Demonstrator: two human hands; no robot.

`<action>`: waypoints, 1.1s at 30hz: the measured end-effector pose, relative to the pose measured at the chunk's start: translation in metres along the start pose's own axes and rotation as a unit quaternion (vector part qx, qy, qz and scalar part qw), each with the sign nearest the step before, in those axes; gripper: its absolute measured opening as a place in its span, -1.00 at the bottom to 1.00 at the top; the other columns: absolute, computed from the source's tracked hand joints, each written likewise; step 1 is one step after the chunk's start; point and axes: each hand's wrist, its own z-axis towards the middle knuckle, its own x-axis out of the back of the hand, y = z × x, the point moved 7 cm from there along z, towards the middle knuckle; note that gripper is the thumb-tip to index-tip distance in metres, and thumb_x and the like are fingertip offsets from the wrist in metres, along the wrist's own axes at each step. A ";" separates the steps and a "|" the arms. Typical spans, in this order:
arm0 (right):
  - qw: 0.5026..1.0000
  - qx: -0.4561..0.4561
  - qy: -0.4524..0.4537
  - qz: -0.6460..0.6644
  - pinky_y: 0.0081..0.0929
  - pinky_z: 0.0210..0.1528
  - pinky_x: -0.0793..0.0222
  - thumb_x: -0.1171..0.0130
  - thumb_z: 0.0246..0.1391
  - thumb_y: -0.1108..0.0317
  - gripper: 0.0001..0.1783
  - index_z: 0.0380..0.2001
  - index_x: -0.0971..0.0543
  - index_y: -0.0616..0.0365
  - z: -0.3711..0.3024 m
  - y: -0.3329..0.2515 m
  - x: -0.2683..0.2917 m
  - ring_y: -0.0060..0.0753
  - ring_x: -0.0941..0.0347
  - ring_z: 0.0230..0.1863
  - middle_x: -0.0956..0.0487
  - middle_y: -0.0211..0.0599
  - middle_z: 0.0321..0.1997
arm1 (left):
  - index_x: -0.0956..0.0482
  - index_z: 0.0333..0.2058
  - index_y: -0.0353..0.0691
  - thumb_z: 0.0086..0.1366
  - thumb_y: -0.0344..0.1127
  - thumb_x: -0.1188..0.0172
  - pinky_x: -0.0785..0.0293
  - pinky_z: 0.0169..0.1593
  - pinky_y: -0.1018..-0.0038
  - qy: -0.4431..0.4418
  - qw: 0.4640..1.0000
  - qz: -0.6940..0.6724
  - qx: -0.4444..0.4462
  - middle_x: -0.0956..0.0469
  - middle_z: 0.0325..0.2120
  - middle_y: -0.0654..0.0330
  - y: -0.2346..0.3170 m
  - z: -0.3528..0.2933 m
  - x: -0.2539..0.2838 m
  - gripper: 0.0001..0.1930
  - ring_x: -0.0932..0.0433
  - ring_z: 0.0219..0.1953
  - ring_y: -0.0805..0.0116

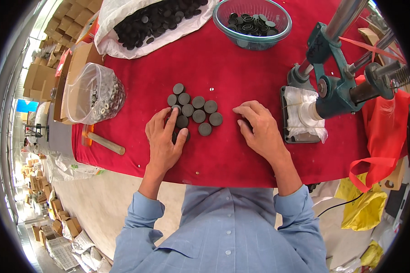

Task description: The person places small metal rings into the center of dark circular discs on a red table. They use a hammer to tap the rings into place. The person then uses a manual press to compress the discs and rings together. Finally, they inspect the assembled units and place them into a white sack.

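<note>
Several black round discs (198, 116) lie in a loose cluster on the red cloth in front of me. My left hand (163, 142) rests at the cluster's near left side, palm down. Its fingers are apart, with the index fingertip on one disc and the thumb beside others; some discs are partly hidden beneath it. To the right of the cluster, my right hand (262, 133) is lowered to the cloth with loosely bent fingers, thumb apart, and nothing visible in it. A gap of bare cloth separates it from the discs.
A green hand press (335, 91) with a white-wrapped base stands at right, beside a red bag (382, 132). Behind are a teal bowl (253, 43) and a white sack (111, 34) of black discs. At left sit a clear tub (79, 98) of small rings and a hammer (105, 143).
</note>
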 end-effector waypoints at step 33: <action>1.000 0.003 -0.008 -0.002 -0.13 0.05 -0.51 -0.36 0.06 0.59 -0.66 -0.05 -0.65 0.19 0.004 -0.004 0.000 -0.03 -0.58 -0.02 -0.60 -0.18 -0.04 | -0.59 0.28 -0.26 0.44 -0.11 -0.28 -0.19 0.42 0.07 0.006 0.999 -0.005 -0.040 -0.53 0.23 0.06 -0.003 0.062 -0.005 -0.47 -0.43 0.31 0.00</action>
